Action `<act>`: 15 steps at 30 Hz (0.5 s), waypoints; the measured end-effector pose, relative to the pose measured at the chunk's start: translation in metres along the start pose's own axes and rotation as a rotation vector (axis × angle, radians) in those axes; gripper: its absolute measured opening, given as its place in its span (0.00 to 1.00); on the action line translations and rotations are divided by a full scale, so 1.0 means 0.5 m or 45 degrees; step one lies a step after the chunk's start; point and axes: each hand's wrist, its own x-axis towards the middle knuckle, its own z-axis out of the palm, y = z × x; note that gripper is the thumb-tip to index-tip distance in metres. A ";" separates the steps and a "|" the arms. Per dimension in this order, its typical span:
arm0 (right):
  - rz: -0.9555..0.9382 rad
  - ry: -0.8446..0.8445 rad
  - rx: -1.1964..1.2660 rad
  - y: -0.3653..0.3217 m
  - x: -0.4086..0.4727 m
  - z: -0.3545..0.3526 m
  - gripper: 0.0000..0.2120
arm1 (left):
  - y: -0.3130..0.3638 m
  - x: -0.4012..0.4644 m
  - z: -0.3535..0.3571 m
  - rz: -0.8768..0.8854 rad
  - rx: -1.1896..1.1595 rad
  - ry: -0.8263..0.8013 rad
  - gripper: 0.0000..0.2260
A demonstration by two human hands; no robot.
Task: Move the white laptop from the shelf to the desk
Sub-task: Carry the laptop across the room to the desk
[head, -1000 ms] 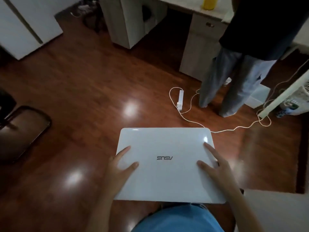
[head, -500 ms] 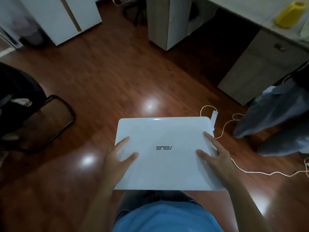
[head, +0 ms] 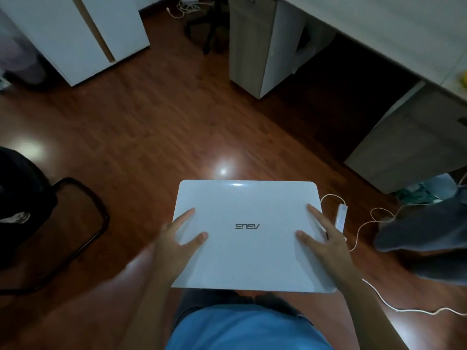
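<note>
A closed white laptop [head: 249, 251] with an ASUS logo is held flat in front of my body, above the wooden floor. My left hand [head: 174, 238] grips its left edge, thumb and forefinger spread on the lid. My right hand [head: 326, 242] grips its right edge the same way. The pale desk top [head: 394, 39] runs across the upper right, well ahead of the laptop. No shelf is in view.
Under the desk are a drawer unit [head: 257, 44] and a cabinet [head: 414, 140]. A white cupboard [head: 75, 34] stands at the upper left, a black chair [head: 32, 223] at the left. A white power strip [head: 341, 219] and cable lie on the floor. Another person's grey trouser leg [head: 427, 236] is at the right.
The view has swung left and toward the desk. The other person has slid to the right edge of the frame. Both hands keep the same hold on the laptop.
</note>
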 end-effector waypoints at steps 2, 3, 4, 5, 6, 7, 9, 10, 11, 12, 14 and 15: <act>0.002 0.024 0.028 -0.054 0.047 0.021 0.30 | 0.030 0.071 -0.037 0.010 0.009 -0.003 0.29; -0.001 0.039 0.021 -0.076 0.071 0.029 0.30 | 0.045 0.104 -0.054 0.019 0.006 -0.011 0.30; 0.001 0.047 0.008 -0.094 0.094 0.036 0.30 | 0.058 0.135 -0.069 0.026 0.006 -0.020 0.30; 0.005 0.048 0.007 -0.114 0.114 0.043 0.30 | 0.073 0.163 -0.082 0.032 0.014 -0.029 0.31; 0.009 0.046 0.020 -0.132 0.135 0.049 0.30 | 0.089 0.190 -0.092 0.036 0.024 -0.036 0.30; 0.010 0.044 0.033 -0.147 0.160 0.053 0.30 | 0.105 0.218 -0.100 0.041 0.033 -0.038 0.30; 0.018 0.051 0.056 -0.175 0.212 0.059 0.30 | 0.135 0.278 -0.110 0.060 0.048 -0.045 0.29; 0.024 0.060 0.070 -0.188 0.239 0.061 0.29 | 0.150 0.310 -0.111 0.064 0.057 -0.053 0.29; 0.027 0.075 0.089 -0.198 0.268 0.062 0.29 | 0.166 0.343 -0.111 0.067 0.067 -0.061 0.28; 0.031 0.090 0.108 -0.207 0.297 0.062 0.29 | 0.182 0.376 -0.109 0.068 0.072 -0.067 0.28; 0.054 0.109 0.121 -0.225 0.362 0.060 0.29 | 0.219 0.450 -0.100 0.065 0.074 -0.075 0.27; 0.068 0.118 0.126 -0.234 0.398 0.057 0.29 | 0.238 0.487 -0.095 0.068 0.077 -0.083 0.27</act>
